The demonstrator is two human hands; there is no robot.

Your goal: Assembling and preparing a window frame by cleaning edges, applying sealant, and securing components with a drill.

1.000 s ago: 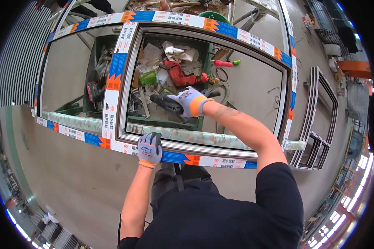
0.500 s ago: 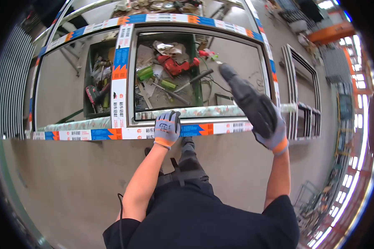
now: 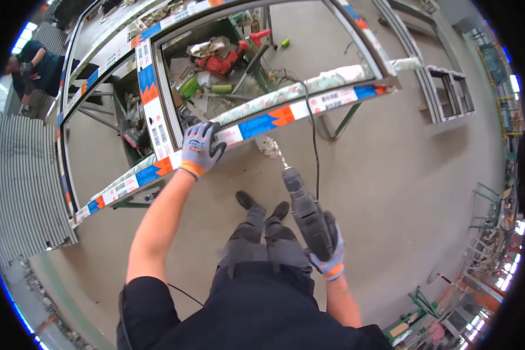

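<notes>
A large window frame (image 3: 230, 135), wrapped in white, blue and orange protective tape, lies flat in front of me on supports. My left hand (image 3: 197, 147), in a grey glove with an orange cuff, grips its near bar close to the upright divider (image 3: 150, 96). Away from the frame, on the near side, my right hand (image 3: 331, 248) is closed around a dark grey power drill (image 3: 305, 207). The drill's twist bit (image 3: 280, 153) points toward the near bar; whether its tip touches anything, I cannot tell. The drill's trigger and my right fingers are mostly hidden.
Under the frame, a green tool bin (image 3: 268, 81) holds a red power tool (image 3: 219, 63) and scraps. A black cord (image 3: 315, 146) hangs over the near bar. Other frames (image 3: 449, 93) stand at right, stacked metal profiles (image 3: 20, 181) at left. Another person (image 3: 38, 64) bends at far left.
The drill has come down from above the frame's right side to the near side, its bit now in sight. My view has turned, and my left hand remains on the near bar.
</notes>
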